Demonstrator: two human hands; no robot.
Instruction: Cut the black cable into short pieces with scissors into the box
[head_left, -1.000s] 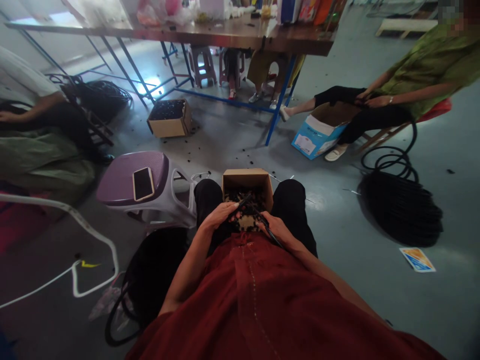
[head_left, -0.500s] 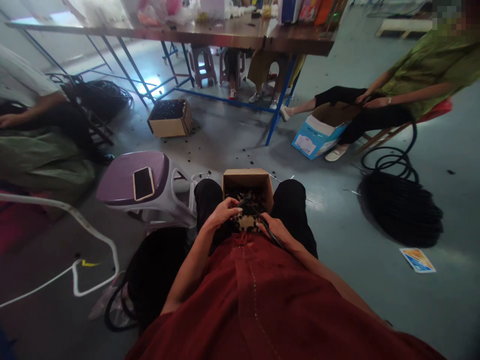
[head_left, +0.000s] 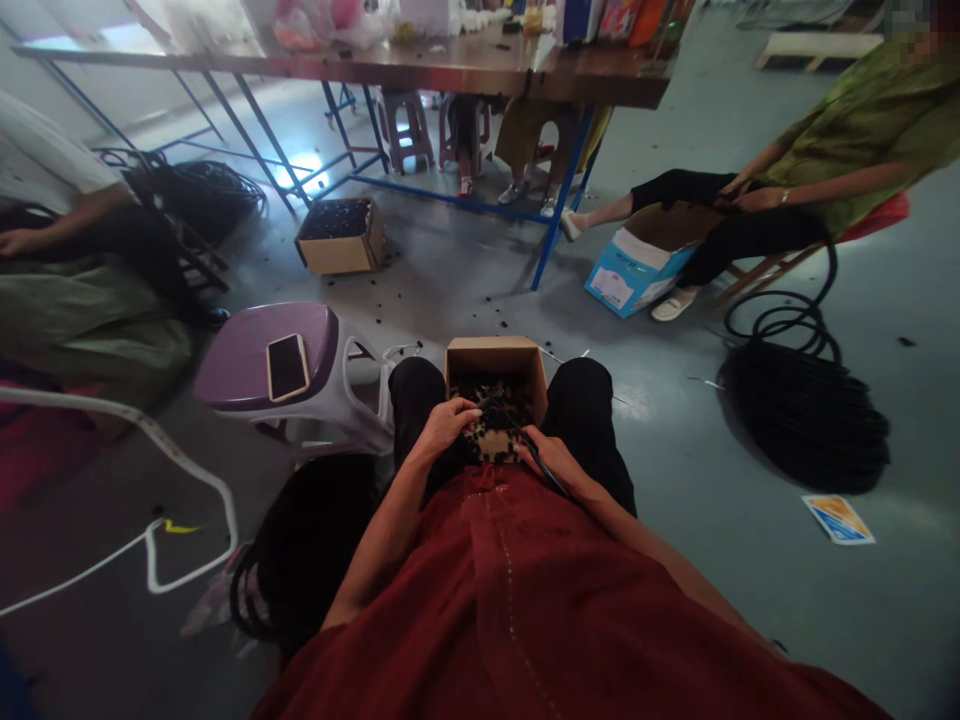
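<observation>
A small cardboard box (head_left: pixel 534 372) stands between my knees, with many little black pieces (head_left: pixel 517 390) inside. Over it, my left hand (head_left: pixel 446 425) is closed, its thumb and fingertips pinching the end of a thin black strip (head_left: pixel 490 403). My right hand (head_left: pixel 553 456) wraps round a long dark tool (head_left: pixel 551 477) that looks like scissors or pliers. Its far end points up and left toward the strip by my left fingertips. Whether the tool's tip touches the strip is too small to tell.
On my left, a purple stool (head_left: pixel 225 345) carries a phone (head_left: pixel 288 366), with a dark coil (head_left: pixel 315 550) below. A black hose coil (head_left: pixel 810 420) lies at right. One co-worker sits behind a blue box (head_left: pixel 626 275); another sits at left. A long table (head_left: pixel 450 65) stands ahead.
My hands stay over the box, with only a slight shift of the fingers. The co-worker's hands at right have moved a little.
</observation>
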